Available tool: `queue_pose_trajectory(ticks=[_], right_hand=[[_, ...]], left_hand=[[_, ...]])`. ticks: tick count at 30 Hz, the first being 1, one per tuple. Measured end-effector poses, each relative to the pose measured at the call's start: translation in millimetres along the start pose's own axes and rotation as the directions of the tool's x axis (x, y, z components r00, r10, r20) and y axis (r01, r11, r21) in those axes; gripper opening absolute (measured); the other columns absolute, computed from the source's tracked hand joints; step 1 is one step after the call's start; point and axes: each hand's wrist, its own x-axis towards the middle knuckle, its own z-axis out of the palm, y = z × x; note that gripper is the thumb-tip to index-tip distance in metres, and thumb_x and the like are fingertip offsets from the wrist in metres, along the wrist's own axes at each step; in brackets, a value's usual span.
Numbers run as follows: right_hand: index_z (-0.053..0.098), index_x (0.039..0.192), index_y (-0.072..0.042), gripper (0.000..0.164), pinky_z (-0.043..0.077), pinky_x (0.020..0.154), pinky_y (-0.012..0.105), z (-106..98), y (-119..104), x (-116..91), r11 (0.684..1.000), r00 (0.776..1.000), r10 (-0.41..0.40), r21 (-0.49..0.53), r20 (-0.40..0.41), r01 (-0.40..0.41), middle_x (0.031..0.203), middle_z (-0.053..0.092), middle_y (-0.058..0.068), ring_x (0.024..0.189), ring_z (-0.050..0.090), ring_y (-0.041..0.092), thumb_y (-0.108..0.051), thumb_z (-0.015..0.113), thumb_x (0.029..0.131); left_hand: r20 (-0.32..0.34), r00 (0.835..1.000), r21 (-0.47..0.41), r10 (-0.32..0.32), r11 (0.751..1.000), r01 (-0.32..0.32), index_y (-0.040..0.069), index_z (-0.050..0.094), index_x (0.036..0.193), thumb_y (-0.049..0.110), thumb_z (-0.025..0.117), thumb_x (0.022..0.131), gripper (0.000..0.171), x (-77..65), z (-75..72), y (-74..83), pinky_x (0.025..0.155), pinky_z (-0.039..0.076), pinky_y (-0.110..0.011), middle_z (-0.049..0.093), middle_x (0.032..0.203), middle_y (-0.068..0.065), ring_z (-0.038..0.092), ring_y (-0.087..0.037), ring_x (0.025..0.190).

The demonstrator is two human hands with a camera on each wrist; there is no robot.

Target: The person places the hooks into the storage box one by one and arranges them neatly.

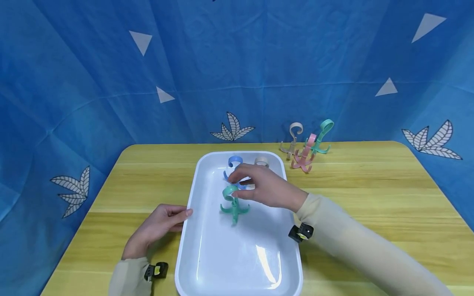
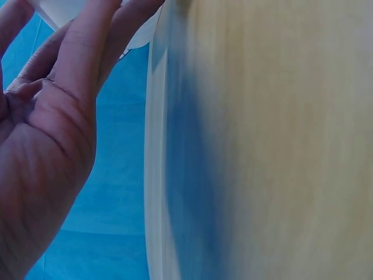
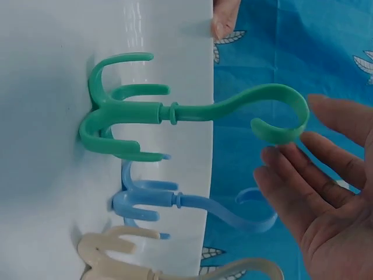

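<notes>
A white tray (image 1: 240, 263) lies on the table, its left rim held by my left hand (image 1: 163, 224), thumb over the edge and other fingers against the outside. Inside the tray a green multi-prong hook (image 3: 134, 111) stands upright on its prongs. My right hand (image 3: 332, 186) is at its curled top, thumb and fingers spread apart around the curl; light contact there is hard to judge. Behind the green one stand a blue hook (image 3: 151, 198) and a beige hook (image 3: 122, 256), both upright and partly hidden by my right hand in the head view.
On the table behind the tray's right side stand another beige hook (image 1: 292, 142), a pink hook (image 1: 304, 156) and a second green hook (image 1: 323, 137), close together. A blue patterned cloth (image 1: 237, 61) hangs behind the wooden table (image 1: 370, 197).
</notes>
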Motion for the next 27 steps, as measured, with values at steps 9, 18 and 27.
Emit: queue_pose_trajectory(ticks=[9,18,27], right_hand=[[0.071,0.106,-0.011,0.013,0.056,0.087,0.034,-16.5,10.2,-21.4,0.993,0.98,-0.117,-0.012,-0.158,0.117,0.102,0.065,-0.005,0.098,0.064,0.016,-0.009,0.069,0.093],[0.071,0.105,-0.004,0.014,0.056,0.081,0.027,-49.8,23.7,-40.8,0.991,0.899,-0.131,-0.022,-0.418,0.134,0.102,0.068,0.002,0.091,0.065,0.021,0.0,0.062,0.096],[0.067,0.114,0.001,0.019,0.05,0.091,0.026,-83.8,50.4,-60.7,0.999,0.774,-0.033,-0.009,-0.632,0.036,0.112,0.061,0.01,0.104,0.059,0.015,-0.002,0.061,0.097]], left_hand=[[0.015,1.0,-0.012,0.007,1.0,-0.007,-0.016,0.054,0.129,0.026,0.061,0.1,0.052,0.3,1.2,-1.5,0.086,0.056,-0.041,0.062,0.121,-0.027,0.066,-0.031,0.105],[-0.001,1.0,-0.012,0.006,1.0,-0.006,-0.017,0.054,0.129,0.026,0.062,0.1,0.052,0.9,1.6,-2.6,0.085,0.057,-0.04,0.062,0.12,-0.027,0.066,-0.031,0.103],[-0.006,1.0,-0.015,0.004,1.0,-0.004,-0.017,0.053,0.129,0.026,0.062,0.099,0.053,0.7,0.4,-4.1,0.085,0.057,-0.041,0.062,0.12,-0.027,0.066,-0.031,0.103]])
